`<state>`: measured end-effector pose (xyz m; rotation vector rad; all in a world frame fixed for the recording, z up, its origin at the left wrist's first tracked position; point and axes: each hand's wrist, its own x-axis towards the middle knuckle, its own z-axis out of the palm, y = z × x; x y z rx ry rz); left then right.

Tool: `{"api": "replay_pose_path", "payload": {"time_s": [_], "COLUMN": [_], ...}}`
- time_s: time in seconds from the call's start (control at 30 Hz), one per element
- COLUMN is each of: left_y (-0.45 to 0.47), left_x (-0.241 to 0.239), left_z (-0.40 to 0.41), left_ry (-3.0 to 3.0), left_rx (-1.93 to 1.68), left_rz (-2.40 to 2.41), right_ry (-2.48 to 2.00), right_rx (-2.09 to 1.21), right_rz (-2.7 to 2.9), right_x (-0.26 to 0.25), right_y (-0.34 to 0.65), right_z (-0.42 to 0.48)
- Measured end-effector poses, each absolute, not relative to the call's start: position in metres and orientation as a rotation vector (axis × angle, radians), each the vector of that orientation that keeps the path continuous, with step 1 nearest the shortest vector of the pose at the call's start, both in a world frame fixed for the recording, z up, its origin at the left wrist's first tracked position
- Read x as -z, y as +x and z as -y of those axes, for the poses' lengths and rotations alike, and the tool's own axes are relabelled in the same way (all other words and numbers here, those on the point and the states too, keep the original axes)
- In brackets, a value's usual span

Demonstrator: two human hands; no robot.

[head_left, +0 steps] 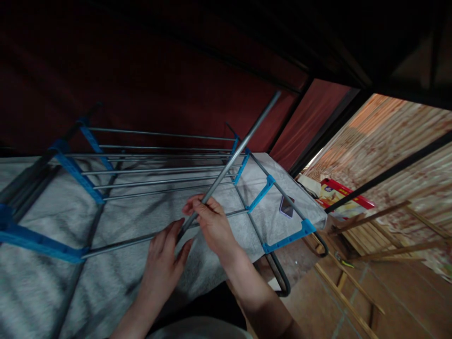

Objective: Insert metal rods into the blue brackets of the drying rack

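Observation:
A rack of grey metal rods (151, 181) and blue plastic brackets (76, 175) lies on its side on a grey-white blanket (42, 287). My right hand (212, 221) is closed round a long loose metal rod (243, 143) that slants up to the right over the rack. My left hand (165, 259) grips the same rod at its lower end, fingers curled around it. Both hands sit close together just in front of the rack's nearest crossbar.
A small dark phone-like object (286, 206) lies on the blanket near the right bracket. Beyond the bed edge are a red and yellow box (339, 194), wooden slat frames (356, 292) on a tiled floor, and a dark red curtain (141, 70) behind.

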<state>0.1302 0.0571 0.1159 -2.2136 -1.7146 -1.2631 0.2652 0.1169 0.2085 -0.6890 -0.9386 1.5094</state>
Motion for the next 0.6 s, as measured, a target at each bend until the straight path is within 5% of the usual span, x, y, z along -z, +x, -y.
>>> {"api": "replay_pose_path", "payload": {"time_s": [0.23,0.6], "left_y": [0.086,0.028], "left_x": [-0.081,-0.041], "left_z": [-0.055,-0.063], "left_ry": [-2.146,-2.191], "left_rx": [1.052,0.819], "left_rz": [1.835,1.965], "right_ry": [-0.768,-0.920], "right_rx": [-1.682,-1.519], "right_rz": [0.710,0.424], "right_x": [-0.164,-0.120], "right_y": [0.257,0.334], "right_z": [-0.120,-0.138]}}
